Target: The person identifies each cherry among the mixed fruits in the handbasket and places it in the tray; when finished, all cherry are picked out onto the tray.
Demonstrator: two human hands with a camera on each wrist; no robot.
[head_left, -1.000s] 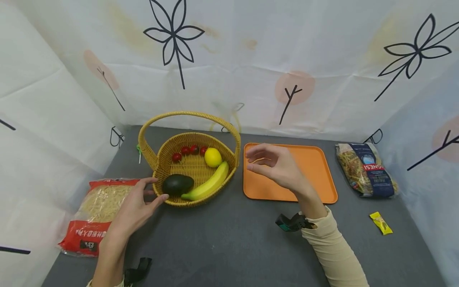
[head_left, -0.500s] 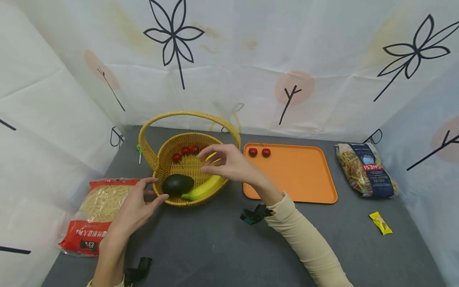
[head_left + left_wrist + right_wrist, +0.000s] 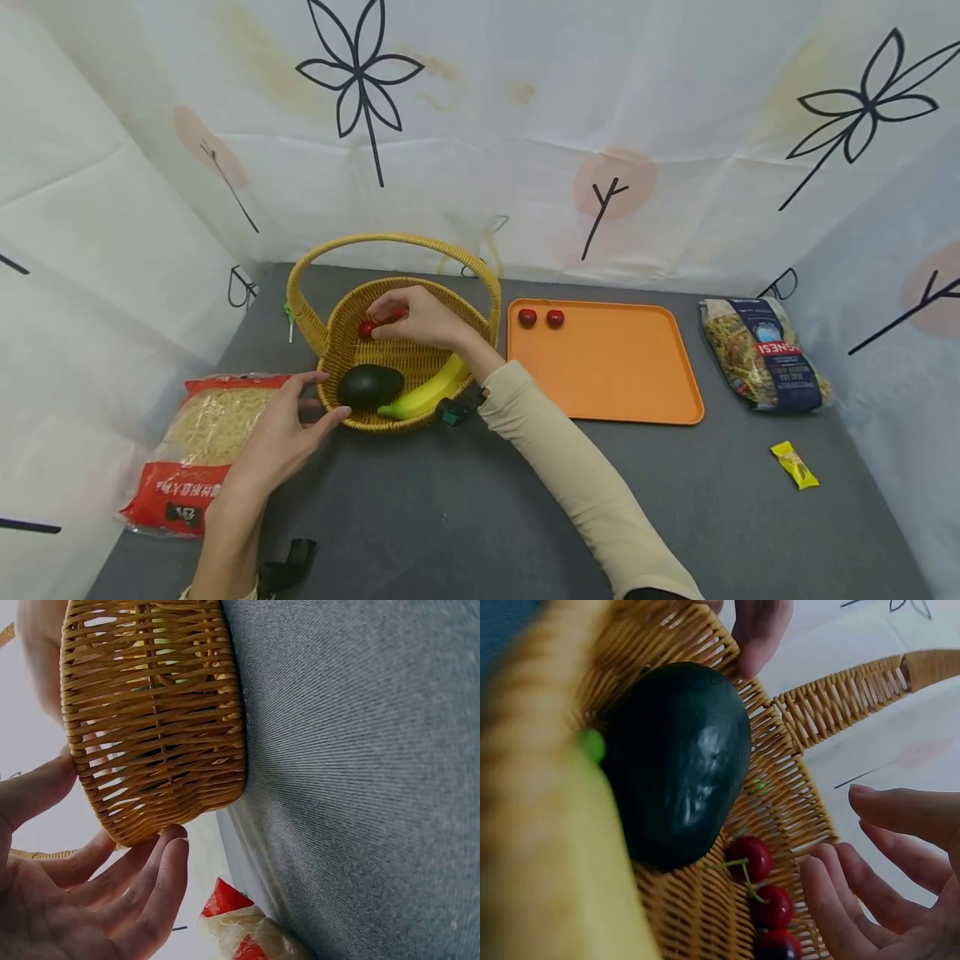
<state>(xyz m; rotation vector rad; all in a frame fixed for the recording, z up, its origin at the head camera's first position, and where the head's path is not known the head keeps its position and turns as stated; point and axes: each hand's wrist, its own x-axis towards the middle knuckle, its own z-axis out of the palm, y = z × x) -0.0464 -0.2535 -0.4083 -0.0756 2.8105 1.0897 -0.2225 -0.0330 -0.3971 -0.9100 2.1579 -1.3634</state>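
Note:
My left hand [image 3: 281, 433] steadies the yellow wicker basket [image 3: 157, 727], thumb and fingertips against its rim and outer wall at the near left. Inside lie a dark green avocado [image 3: 371, 387], a banana [image 3: 427, 398] and several red cherries [image 3: 750, 859] along the far wall. Over those cherries hovers my right hand [image 3: 420, 318], thumb and fingers apart with nothing between them, fingertips close to the cherry [image 3: 366, 330] at the left. That hand covers part of the cherry row and the spot behind the banana. Two cherries [image 3: 555, 318] sit at the far left corner of the orange tray [image 3: 615, 367].
A red bag of pasta [image 3: 183, 492] lies left of the basket, beside my left forearm. The basket's tall handle [image 3: 397, 238] arches over it. Further right are a blue-labelled pasta bag [image 3: 765, 354] and a small yellow packet [image 3: 795, 465]. Patterned cloth hangs around the table.
My right hand has travelled left from above the tray into the basket, over the cherries. Two cherries, hidden by it at first, now show on the tray. My left hand has stayed put.

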